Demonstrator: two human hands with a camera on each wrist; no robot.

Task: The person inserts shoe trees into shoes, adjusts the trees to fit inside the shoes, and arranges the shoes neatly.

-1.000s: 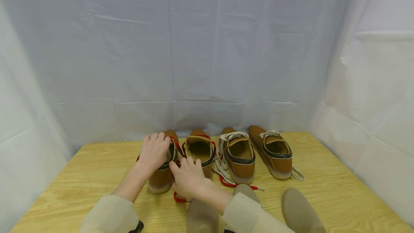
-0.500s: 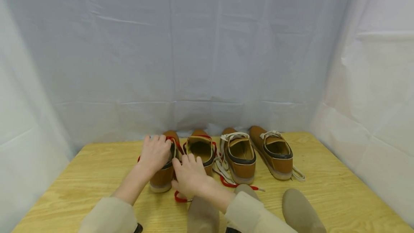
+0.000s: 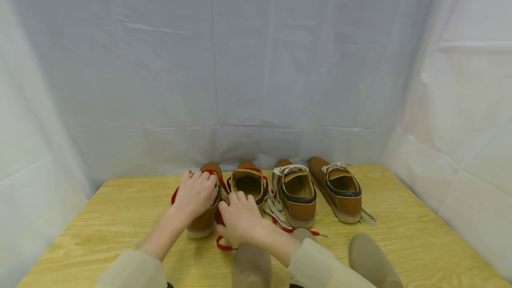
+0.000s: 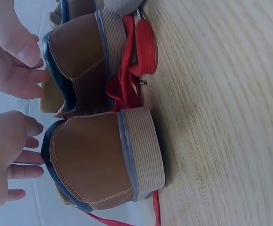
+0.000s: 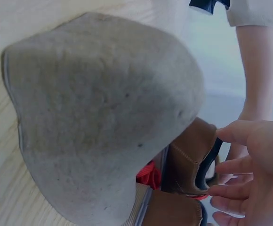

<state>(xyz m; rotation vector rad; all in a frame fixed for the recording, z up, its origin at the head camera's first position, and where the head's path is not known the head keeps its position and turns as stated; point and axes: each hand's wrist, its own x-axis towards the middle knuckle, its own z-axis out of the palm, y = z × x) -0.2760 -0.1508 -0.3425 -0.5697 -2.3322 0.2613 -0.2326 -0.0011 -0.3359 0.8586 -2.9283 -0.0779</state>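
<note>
Over the collar of the leftmost brown shoe (image 3: 202, 221) hovers my left hand (image 3: 196, 192), its fingers spread in the left wrist view. That shoe has red laces (image 4: 127, 70) lying around it. My right hand (image 3: 241, 218) is just to the right, at the heel of the second brown shoe (image 3: 244, 177), which also has red lacing. In the right wrist view, the right hand's fingers (image 5: 235, 190) are loosely extended beside the dark collars, with the thumb near one collar edge. Neither hand shows anything held.
Two more brown shoes with cream laces, one in the middle (image 3: 298, 210) and one at the right (image 3: 346, 206), stand in the row. Rounded grey-beige moulded forms (image 3: 251, 266) lie in front on the wooden table (image 3: 416, 234). White sheeting (image 3: 256, 79) hangs behind and at the sides.
My left hand has shifted slightly right and nearer over the leftmost shoe. The right hand has moved a little to the right. The shoes stay nearly where they were.
</note>
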